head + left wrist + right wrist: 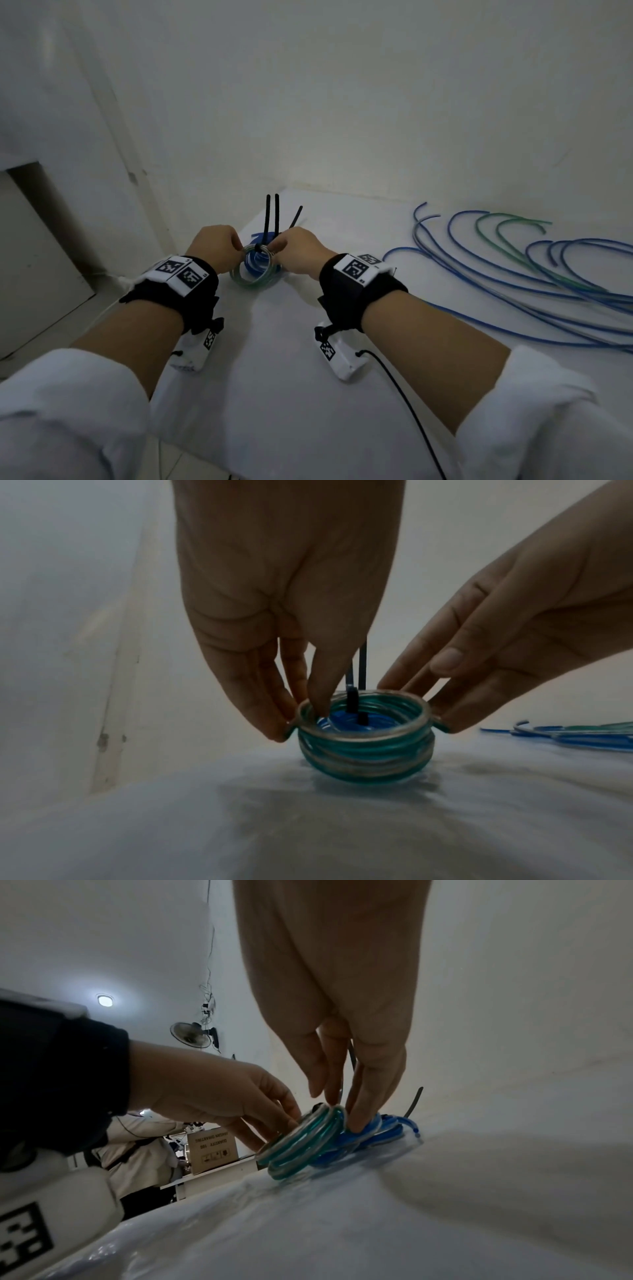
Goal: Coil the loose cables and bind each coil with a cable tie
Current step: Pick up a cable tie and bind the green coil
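Two hands meet at mid-table: left hand (213, 247) and right hand (300, 249) pinch opposite rims of the teal-and-clear coiled cable (365, 741), likely keeping its turns from springing apart. Left wrist view alone shows black cable ties (352, 700) standing behind it. Right wrist view reveals bound blue coils (369, 1133) just beyond. Far right, loose blue and green cables (534, 274) sprawl.

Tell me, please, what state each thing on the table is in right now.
green coil: wound, standing on edge, gripped from both sides.
blue coils: wound, behind the green one, black cable ties sticking up from them.
loose cables: uncoiled, spread over the table.
left hand: fingers pinching the green coil's rim.
right hand: fingertips gripping the green coil's other side.
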`<act>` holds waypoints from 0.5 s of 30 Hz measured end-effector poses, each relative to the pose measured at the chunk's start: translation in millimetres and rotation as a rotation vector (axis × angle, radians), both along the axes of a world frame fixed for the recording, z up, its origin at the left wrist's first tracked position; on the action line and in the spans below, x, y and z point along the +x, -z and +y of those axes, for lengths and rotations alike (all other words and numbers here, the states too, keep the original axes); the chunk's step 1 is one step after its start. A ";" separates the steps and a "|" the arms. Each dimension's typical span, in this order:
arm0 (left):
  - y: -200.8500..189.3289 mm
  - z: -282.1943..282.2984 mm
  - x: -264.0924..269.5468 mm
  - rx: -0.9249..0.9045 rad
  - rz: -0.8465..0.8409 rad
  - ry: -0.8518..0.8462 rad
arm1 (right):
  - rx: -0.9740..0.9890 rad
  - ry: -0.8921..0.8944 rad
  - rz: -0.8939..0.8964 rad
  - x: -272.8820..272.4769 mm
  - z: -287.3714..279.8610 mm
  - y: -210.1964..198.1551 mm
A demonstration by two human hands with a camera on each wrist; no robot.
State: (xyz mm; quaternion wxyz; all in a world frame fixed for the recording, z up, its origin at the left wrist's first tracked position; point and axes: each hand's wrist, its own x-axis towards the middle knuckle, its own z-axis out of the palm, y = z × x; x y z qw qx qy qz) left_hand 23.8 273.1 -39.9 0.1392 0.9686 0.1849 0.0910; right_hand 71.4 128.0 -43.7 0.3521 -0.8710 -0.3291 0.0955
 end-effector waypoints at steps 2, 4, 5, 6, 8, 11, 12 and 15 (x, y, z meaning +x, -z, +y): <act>-2.0 -2.8 -0.3 0.008 0.016 -0.006 | 0.005 -0.010 0.008 0.4 -5.3 -1.5; -5.9 -6.1 -1.0 0.005 0.008 -0.016 | 0.038 -0.006 0.043 -0.3 -13.7 -5.3; -8.6 -8.3 -0.8 -0.002 -0.014 -0.019 | 0.057 0.004 0.056 0.2 -19.1 -7.5; -12.0 -11.3 -0.5 -0.014 -0.052 -0.019 | 0.079 0.018 0.070 0.3 -25.7 -10.6; -20.0 -23.8 -0.5 -0.044 -0.159 -0.006 | 0.133 0.053 0.108 0.2 -42.9 -17.4; -33.5 -54.1 1.7 -0.085 -0.316 0.063 | 0.172 0.122 0.162 3.2 -75.0 -27.5; -37.5 -68.0 3.1 -0.096 -0.344 0.100 | 0.176 0.142 0.167 4.2 -89.3 -31.3; -44.9 -114.9 10.0 -0.136 -0.357 0.228 | 0.172 0.212 0.145 5.8 -140.2 -39.8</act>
